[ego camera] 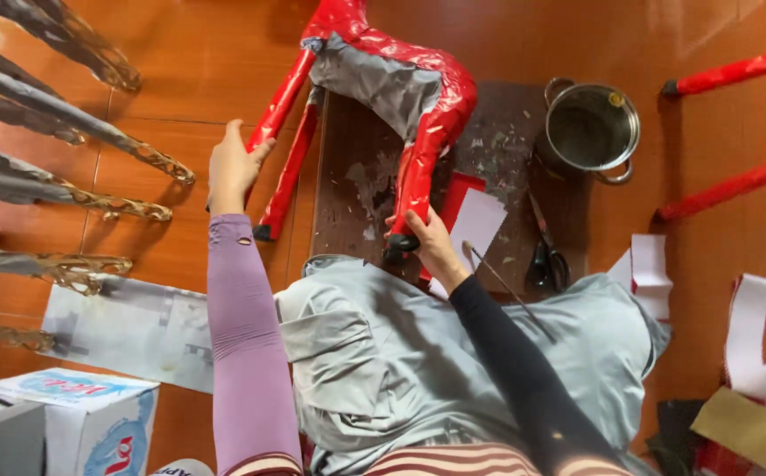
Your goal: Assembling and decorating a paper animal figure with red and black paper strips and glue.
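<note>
Gripping one red-wrapped front leg (270, 113) of the papier-mâché animal figure (392, 84) with the left hand (231, 167), fingers curled around it from the nine o'clock side. Pinching the black foot of a hind leg (418, 176) with the right hand (427, 242), at six o'clock from the body. Standing the figure on a dark, scrap-strewn board (356, 189), legs pointing toward six o'clock, its long axis running from eleven toward four o'clock. Reaching further with the left hand; keeping the right hand closer in, above the grey cloth (418, 353) on the lap. Showing glossy, crinkled red tape over most of the body, with a dull grey papery patch uncovered on the flank. Lying at three o'clock of the hind leg: black-handled scissors (546, 256), a thin stick (497, 278), a steel pot (592, 130). Lying at nine o'clock: grey, unwrapped leg shapes (65, 115).
</note>
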